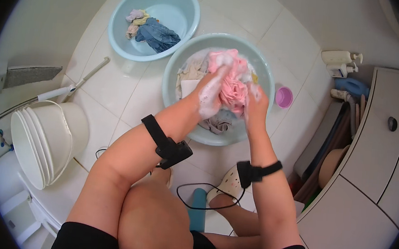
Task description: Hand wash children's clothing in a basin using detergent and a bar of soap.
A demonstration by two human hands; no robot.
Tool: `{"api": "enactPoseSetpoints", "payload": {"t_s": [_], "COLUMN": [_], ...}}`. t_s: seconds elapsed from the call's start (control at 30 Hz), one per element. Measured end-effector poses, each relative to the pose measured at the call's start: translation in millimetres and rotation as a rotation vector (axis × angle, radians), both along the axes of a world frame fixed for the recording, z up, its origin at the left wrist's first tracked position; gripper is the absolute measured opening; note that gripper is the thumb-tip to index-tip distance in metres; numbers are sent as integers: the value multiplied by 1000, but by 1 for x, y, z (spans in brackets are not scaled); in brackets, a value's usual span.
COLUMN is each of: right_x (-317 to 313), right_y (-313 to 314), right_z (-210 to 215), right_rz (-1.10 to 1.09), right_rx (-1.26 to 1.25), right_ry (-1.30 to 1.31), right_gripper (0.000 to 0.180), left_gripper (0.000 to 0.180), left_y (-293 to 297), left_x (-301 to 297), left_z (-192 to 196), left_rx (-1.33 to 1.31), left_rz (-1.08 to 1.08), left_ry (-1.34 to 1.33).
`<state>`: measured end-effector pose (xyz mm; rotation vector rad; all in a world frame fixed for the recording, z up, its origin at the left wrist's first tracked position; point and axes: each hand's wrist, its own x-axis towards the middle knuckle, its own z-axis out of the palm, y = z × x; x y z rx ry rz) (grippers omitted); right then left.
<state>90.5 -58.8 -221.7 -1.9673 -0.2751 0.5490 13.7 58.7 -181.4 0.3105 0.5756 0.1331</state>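
Note:
Over a light blue basin (169, 81) on the tiled floor, both my hands hold a bunched pink cloth (233, 92) covered in suds. My left hand (210, 93) grips its left side, foam coating the skin up to the wrist. On the other side my right hand (256, 105) is closed on the cloth, also wet with foam. The fingers of both are partly hidden by the folds. Beneath and beside the pink cloth lie a beige cloth (190, 74) and a grey cloth (217, 124) in soapy water.
A second blue basin (190, 10) at the far left holds a denim piece (157, 35) and small pale cloths. A purple cup (284, 97) stands right of the near basin. White stacked buckets (51, 140) are at left, drawers (370, 177) at right. A black cable (188, 204) loops near my feet.

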Motion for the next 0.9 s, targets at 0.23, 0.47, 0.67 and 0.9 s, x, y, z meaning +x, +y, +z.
{"api": "enactPoseSetpoints", "payload": {"t_s": [0.23, 0.47, 0.67, 0.9], "right_x": [1, 12, 32, 44], "right_y": [-6, -14, -21, -25], "right_z": [47, 52, 56, 74], "right_rz": [479, 125, -37, -84], "right_rx": [43, 278, 540, 579], "right_ry": [485, 617, 630, 621], "right_gripper": [27, 22, 31, 30], "left_gripper": [48, 57, 44, 58], "left_y": [12, 14, 38, 51], "left_x": [-1, -13, -27, -33], "left_z": [-1, 5, 14, 21], "left_rx": [59, 357, 356, 347], "left_rz": [36, -291, -246, -153], "left_ry": [-189, 6, 78, -71]}}
